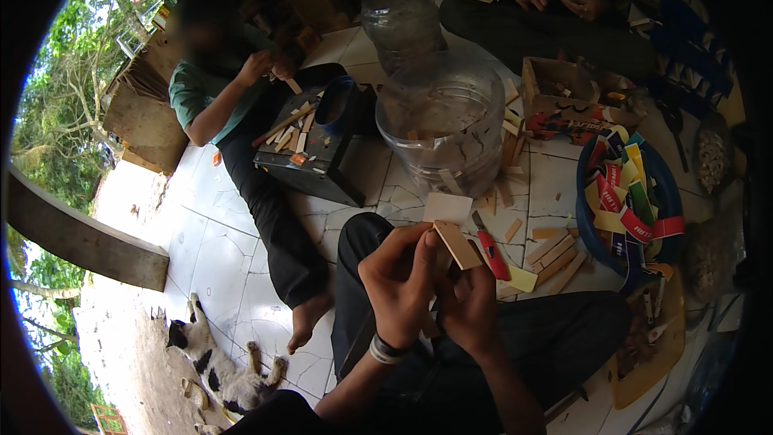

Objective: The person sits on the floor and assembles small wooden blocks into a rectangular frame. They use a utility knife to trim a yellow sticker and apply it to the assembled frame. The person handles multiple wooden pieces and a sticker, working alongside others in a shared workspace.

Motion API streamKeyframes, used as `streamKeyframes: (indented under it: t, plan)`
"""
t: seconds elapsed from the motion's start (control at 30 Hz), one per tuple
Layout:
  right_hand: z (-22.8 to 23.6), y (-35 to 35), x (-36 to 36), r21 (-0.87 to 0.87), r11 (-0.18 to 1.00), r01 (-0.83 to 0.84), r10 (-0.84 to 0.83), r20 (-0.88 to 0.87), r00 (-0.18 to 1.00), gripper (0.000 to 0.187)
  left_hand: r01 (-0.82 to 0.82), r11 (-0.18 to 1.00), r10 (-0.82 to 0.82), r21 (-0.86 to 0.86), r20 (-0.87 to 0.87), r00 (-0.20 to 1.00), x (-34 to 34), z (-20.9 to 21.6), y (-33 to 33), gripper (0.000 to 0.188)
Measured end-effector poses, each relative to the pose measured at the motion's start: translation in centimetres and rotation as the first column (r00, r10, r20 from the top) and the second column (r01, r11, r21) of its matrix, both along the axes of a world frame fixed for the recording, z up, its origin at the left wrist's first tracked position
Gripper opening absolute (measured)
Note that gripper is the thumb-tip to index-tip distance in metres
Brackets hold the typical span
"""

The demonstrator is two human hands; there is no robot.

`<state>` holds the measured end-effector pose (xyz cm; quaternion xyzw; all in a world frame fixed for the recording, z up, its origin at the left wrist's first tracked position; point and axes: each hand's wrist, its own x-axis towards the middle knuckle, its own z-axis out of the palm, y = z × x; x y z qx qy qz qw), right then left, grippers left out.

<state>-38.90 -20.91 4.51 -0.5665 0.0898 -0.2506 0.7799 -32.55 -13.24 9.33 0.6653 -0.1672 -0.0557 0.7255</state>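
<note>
My left hand (396, 278), with bands at its wrist, pinches a small flat wooden piece (457, 245) between thumb and fingers. My right hand (471, 306) closes on the same piece from below and to the right. A pale blank card (448, 208) shows just beyond the fingertips; whether it is held or lies behind them I cannot tell. On the tiles right of my hands lies a red-handled knife (491, 248), beside a pale yellow paper strip (522, 278). Several wooden strips (555, 258) lie farther right.
A clear plastic tub (439, 133) stands ahead. At right are a blue basin (586, 217) of coloured strips, a cardboard box (555, 127) and a yellow tray (672, 346). A co-worker (213, 105) handles wood at a black box (314, 173); another sits far right. A cat (221, 370) lies left.
</note>
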Motion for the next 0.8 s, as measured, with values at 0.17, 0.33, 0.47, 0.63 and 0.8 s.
streamKeyframes:
  t: [0.17, 0.33, 0.47, 0.63, 0.8]
  plan:
    - [-0.7, 0.0, 0.5, -0.063, 0.995, 0.078, -0.074, 0.064, 0.995, 0.027, 0.191, 0.967, -0.215, -0.166, -0.138, 0.967, 1.2, -0.3, 0.8, 0.022]
    - [-0.6, -0.9, 0.3, -0.135, 0.987, 0.091, -0.087, 0.034, 0.996, 0.022, 0.249, 0.969, -0.249, 0.005, -0.003, 0.969, 1.8, 0.4, 1.0, 0.021]
    - [-0.2, -1.6, 0.2, -0.066, 0.995, 0.072, -0.068, 0.064, 0.996, 0.019, 0.379, 0.925, -0.378, -0.019, -0.139, 0.915, 2.4, 1.6, 1.5, 0.023]
    - [0.2, -1.4, 0.0, -0.038, 0.999, 0.036, -0.034, 0.054, 0.998, 0.016, 0.397, 0.918, -0.397, -0.017, -0.069, 0.915, 2.8, 1.5, 1.5, 0.023]
    - [0.5, -1.3, -0.1, -0.041, 0.999, 0.013, -0.010, 0.070, 0.997, 0.015, 0.400, 0.916, -0.398, -0.025, -0.164, 0.902, 3.0, 0.9, 2.2, 0.017]
